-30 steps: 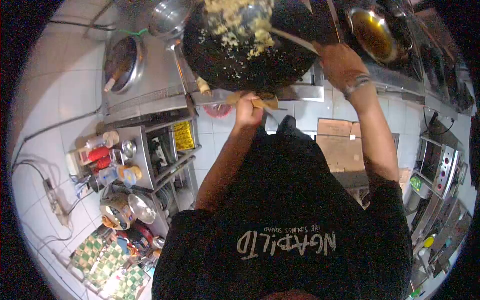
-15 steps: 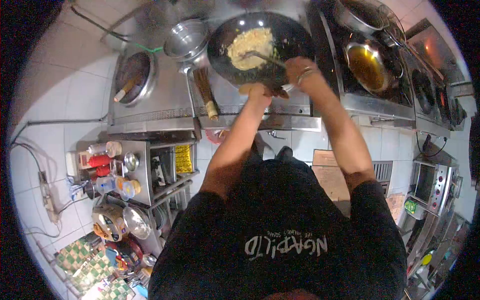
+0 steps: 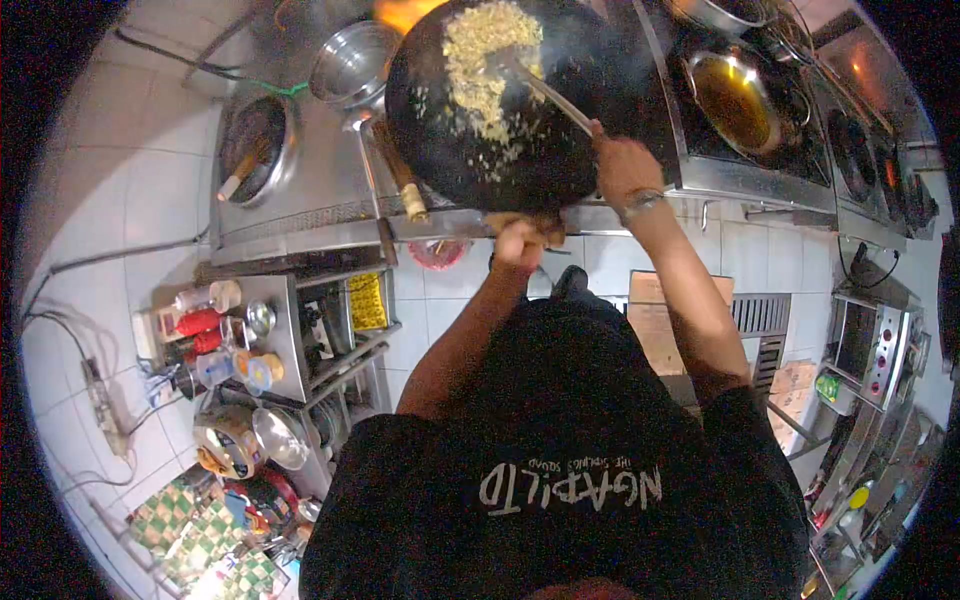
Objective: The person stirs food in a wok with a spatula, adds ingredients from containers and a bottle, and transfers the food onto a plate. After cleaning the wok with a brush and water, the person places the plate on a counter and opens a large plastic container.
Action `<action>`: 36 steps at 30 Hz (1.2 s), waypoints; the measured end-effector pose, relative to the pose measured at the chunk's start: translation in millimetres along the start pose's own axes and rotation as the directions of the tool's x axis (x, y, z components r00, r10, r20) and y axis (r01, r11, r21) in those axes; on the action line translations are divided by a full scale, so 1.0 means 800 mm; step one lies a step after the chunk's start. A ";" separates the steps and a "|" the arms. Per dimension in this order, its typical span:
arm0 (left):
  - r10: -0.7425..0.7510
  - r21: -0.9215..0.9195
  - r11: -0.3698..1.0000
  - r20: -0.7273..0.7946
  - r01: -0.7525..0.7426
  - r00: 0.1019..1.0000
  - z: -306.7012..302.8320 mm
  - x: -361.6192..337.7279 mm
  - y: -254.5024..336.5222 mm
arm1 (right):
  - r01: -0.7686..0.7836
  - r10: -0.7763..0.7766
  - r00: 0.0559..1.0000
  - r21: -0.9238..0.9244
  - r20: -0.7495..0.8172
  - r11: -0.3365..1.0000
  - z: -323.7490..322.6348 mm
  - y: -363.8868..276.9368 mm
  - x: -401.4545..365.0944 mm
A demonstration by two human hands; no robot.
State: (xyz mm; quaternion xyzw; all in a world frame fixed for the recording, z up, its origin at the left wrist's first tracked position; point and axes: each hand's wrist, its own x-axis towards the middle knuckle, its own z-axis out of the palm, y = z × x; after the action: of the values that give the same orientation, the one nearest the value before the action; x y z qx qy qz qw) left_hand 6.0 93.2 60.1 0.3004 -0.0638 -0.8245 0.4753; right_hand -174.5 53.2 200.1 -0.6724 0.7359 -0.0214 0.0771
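Observation:
A large black wok (image 3: pixel 575 175) is lifted and tilted at the top middle, steam rising at its right. Crumbly yellow food, perhaps egg or rice (image 3: pixel 480 45), lies in its far part, with loose bits scattered nearer. My left hand (image 3: pixel 520 243) is closed at the wok's near rim, gripping it through a brownish cloth (image 3: pixel 540 224); the handle itself is hidden. My right hand (image 3: pixel 628 168) is wrapped round the handle of a metal spatula (image 3: pixel 555 98). The spatula's blade rests in the food.
Orange flame (image 3: pixel 405 12) shows behind the wok's left. Left of it are a metal bowl (image 3: pixel 352 65), a bamboo brush (image 3: pixel 405 185) and a round pot (image 3: pixel 288 150). A pan of yellow-brown oil (image 3: pixel 735 105) sits on the right. Cardboard (image 3: pixel 665 330) covers some floor.
The wok has come up and toward me, uncovering flame behind it. The food has spread and broken up. My left hand moved nearer my body; my right hand and the spatula shifted slightly nearer and right.

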 end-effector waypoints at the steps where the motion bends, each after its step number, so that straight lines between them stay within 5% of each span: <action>1: 0.004 0.064 0.998 -0.154 0.005 0.988 0.045 -0.028 0.016 | 0.041 -0.040 0.998 -0.024 0.056 0.999 -0.034 0.002 -0.013; 3: -0.114 -0.020 0.993 -0.064 0.112 0.991 -0.005 -0.008 0.026 | 0.068 -0.067 0.992 -0.002 0.105 0.998 -0.071 0.014 -0.026; 5: -0.051 0.073 0.994 -0.312 0.077 0.949 0.081 -0.022 0.060 | 0.312 -0.311 0.950 -0.133 0.030 0.941 -0.077 0.024 -0.034; 8: -0.001 0.076 0.997 -0.376 0.032 0.927 0.102 0.031 0.099 | 0.219 -0.221 0.974 -0.040 -0.048 0.975 -0.021 0.017 0.009; 11: 0.051 0.013 0.999 -0.192 -0.050 0.980 0.022 0.065 0.058 | 0.036 -0.036 0.999 0.066 0.001 0.997 0.061 0.007 0.027; 13: -0.023 -0.108 0.994 0.113 0.035 0.993 -0.046 0.051 0.015 | -0.096 0.094 0.995 0.113 0.028 0.989 0.105 0.007 0.027; 15: -0.031 -0.089 0.996 0.022 0.033 0.999 -0.079 0.028 -0.008 | 0.069 0.025 0.888 0.186 -0.459 0.980 0.140 0.014 -0.001; 17: -0.038 -0.036 0.999 -0.045 0.036 0.998 -0.074 0.022 0.000 | 0.089 0.017 0.885 0.206 -0.465 0.975 0.139 0.014 -0.002; 19: 0.031 0.130 0.991 -0.034 -0.027 0.999 -0.042 0.034 0.031 | 0.175 0.008 0.836 0.281 -0.549 0.943 0.124 0.006 0.000; 20: 0.192 0.619 0.761 0.072 -0.194 0.979 -0.010 0.028 0.062 | 0.164 0.020 0.846 0.295 -0.533 0.941 0.112 0.003 0.004; 21: 0.214 0.629 0.757 0.015 -0.176 0.977 0.004 0.048 0.073 | 0.168 0.015 0.848 0.295 -0.530 0.941 0.092 -0.005 0.002; 22: 0.235 0.637 0.755 -0.041 -0.156 0.971 0.015 0.069 0.083 | 0.119 0.070 0.897 0.391 -0.436 0.913 0.068 -0.013 0.004; 23: 0.053 0.144 0.989 -0.259 -0.016 0.964 0.025 0.102 0.086 | 0.061 0.116 0.935 0.474 -0.334 0.878 0.055 -0.016 0.007; 26: 0.069 0.143 0.989 -0.146 -0.048 0.987 0.034 0.124 0.090 | 0.053 0.116 0.965 0.606 -0.236 0.793 0.052 -0.007 0.015; 28: 0.057 0.039 0.998 -0.084 -0.054 0.995 0.057 0.096 0.092 | 0.150 -0.009 0.958 0.473 -0.287 0.868 0.095 0.018 0.026; 31: 0.032 -0.033 0.999 0.087 -0.030 0.996 0.037 0.055 0.078 | -0.199 0.113 0.978 0.613 0.177 0.765 0.127 0.041 0.008; 32: 0.021 0.037 0.999 0.108 -0.025 0.994 -0.010 0.051 0.053 | -0.224 0.104 0.968 0.604 0.227 0.765 0.128 0.053 0.000; 34: -0.108 0.019 0.994 0.010 0.108 0.994 -0.044 0.009 0.031 | -0.286 0.114 0.917 0.431 0.382 0.856 0.041 0.045 -0.019; 35: -0.252 -0.081 0.966 -0.084 0.246 0.964 -0.033 -0.033 0.032 | -0.178 0.040 0.920 0.324 0.391 0.929 0.058 0.107 -0.017; 36: -0.193 0.092 0.975 -0.085 0.201 0.977 -0.076 -0.043 -0.007 | -0.058 -0.034 0.917 0.217 0.397 0.974 0.073 0.168 -0.014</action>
State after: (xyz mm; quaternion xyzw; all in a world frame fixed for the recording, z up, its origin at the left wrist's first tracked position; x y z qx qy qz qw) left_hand 48.6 135.6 23.3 0.3596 -0.0568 -0.8514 0.3777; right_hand -297.9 81.6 124.9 -0.6450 0.7017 0.0334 0.3007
